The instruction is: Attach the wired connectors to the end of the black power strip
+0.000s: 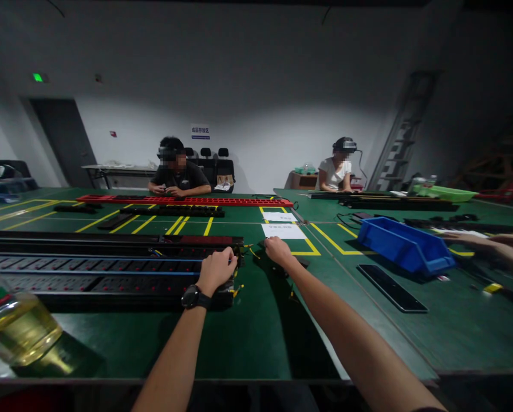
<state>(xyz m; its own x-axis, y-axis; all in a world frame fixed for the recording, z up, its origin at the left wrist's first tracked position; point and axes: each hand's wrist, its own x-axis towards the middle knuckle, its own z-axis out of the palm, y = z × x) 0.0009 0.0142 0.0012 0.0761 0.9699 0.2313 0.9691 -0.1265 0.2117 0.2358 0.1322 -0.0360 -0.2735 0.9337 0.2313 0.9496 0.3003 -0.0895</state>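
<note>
My left hand (pixel 216 271), with a black watch on its wrist, rests on the right end of the long black strips (pixel 123 283). Its fingers are curled there, and what they grip is hidden. Yellow-tipped wires (pixel 238 289) stick out from the ends of the strips. To the right, my right hand (pixel 277 252) is closed just off the strip ends, near the printed paper sheet (pixel 284 232). Its fingertips are turned away, so what they hold does not show. A small dark part (pixel 299 263) lies beside that hand, partly covered by it.
A bottle of yellow liquid (pixel 18 326) stands front left. A blue bin (pixel 405 246) and a dark phone-like slab (pixel 391 288) lie right. A long red frame (pixel 188 201) crosses the green table behind. A co-worker's arms (pixel 488 243) reach in at right; two people sit opposite.
</note>
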